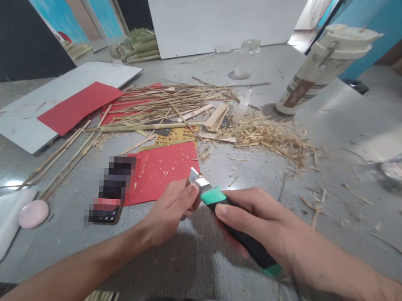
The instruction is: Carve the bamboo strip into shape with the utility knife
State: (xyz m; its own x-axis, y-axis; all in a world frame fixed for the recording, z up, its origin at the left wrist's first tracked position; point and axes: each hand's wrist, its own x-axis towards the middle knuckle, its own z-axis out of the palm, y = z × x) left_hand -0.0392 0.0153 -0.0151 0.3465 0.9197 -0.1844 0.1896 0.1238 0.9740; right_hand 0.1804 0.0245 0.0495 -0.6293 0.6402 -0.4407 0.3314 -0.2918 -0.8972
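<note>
My right hand (254, 220) is wrapped round a green and black utility knife (215, 196), its thumb along the handle. The short metal blade points up and to the left. My left hand (176, 198) is closed in a pinch right at the blade, thumb against the knife's metal nose. A tiny brownish bit shows by the blade, but what the left fingers hold is hidden. Below and behind the left hand lies a red sheet (162, 171) with pale shavings on it. A phone (116, 186) with a blurred-out screen rests at the sheet's left edge.
Straw stalks (176, 100) spread across the table behind, beside a heap of straw scraps (272, 136) and a small translucent bottle (243, 105). A second red sheet (82, 106) lies on a white board (18, 100). At right stands a tall pale container (319, 71).
</note>
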